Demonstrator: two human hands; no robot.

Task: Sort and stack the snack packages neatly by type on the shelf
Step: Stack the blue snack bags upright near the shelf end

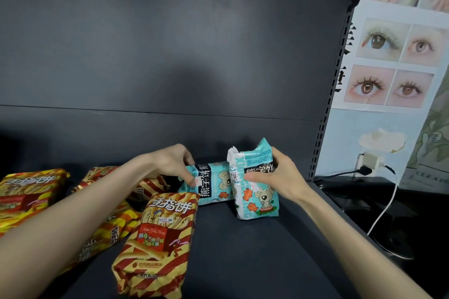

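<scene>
Shelf (pixel 243 262): packs loose on it, no neat stack yet.

Striped packs (pixel 155 245): four seen, all left of standing teal pack (pixel 255 199), lay at mixed angles, some overlapping. Judged unsorted.

Lying teal pack (pixel 213 184): just behind-left of standing teal pack, close against it. Teal pair gathered, judged early stage.

Left hand (pixel 170 162) pinched lying teal pack's end. Right hand (pixel 274 177) gripped standing teal pack, thumb across front.

Left to do: stack teal pair, square up striped packs.
</scene>
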